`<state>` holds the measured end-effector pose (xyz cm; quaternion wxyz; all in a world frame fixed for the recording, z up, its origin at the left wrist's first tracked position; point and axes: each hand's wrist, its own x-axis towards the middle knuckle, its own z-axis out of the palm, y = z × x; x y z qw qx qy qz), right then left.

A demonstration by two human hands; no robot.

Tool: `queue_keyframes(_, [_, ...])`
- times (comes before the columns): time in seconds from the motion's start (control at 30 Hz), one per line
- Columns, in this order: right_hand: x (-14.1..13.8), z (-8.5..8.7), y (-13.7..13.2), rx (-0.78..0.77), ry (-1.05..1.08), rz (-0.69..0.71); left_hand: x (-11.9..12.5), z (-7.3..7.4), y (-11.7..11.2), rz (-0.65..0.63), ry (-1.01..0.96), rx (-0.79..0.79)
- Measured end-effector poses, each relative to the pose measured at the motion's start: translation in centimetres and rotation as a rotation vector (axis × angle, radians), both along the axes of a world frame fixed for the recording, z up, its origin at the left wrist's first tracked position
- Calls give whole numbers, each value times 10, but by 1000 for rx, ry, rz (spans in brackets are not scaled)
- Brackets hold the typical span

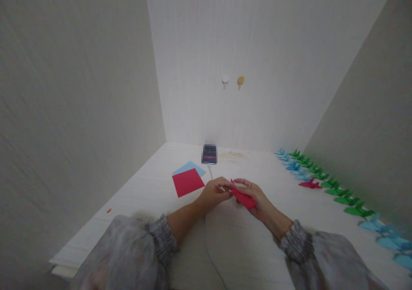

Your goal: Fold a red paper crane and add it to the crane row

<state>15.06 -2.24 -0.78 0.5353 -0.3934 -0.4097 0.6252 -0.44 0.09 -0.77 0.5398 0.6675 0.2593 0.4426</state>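
Above the middle of the table, a folded piece of red origami paper [244,199] is held between both hands. My right hand [257,197] grips its body, thumb on top and the other fingers partly hidden behind it. At the paper's upper left end, my left hand [216,193] pinches the tip with thumb and forefinger; a ring shows on one finger. Left of the hands lies a flat red sheet [188,182], partly covering a light blue sheet [189,166].
Rows of folded paper cranes, green [336,191], blue [386,234] and one red [310,184], line the right side. A phone [209,154] leans at the back wall with a cable [206,238] running forward. Two hooks [240,80] are on the wall. An orange scrap [109,211] lies left.
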Motion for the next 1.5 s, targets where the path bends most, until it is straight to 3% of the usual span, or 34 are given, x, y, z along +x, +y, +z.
queue_keyframes(0.1, [-1,-4,0,0,-2,119,-1,1,2,128,31,123])
queue_keyframes(0.17, [-1,-5,2,24,-2,142,-1,2,3,184,-19,84])
queue_keyframes(0.23, [-1,-5,4,72,21,73,0,3,5,209,-95,-5])
queue_keyframes(0.4, [0,3,3,276,44,-111,4,0,4,159,-179,-237])
queue_keyframes(0.57, [-5,1,-2,319,-250,-181,6,-1,0,61,-152,-360])
queue_keyframes(0.73, [-3,-2,-2,375,-385,-172,4,0,-1,27,-85,-371])
queue_keyframes(1.5, [4,2,-4,646,-643,-106,5,7,-2,150,-102,-383])
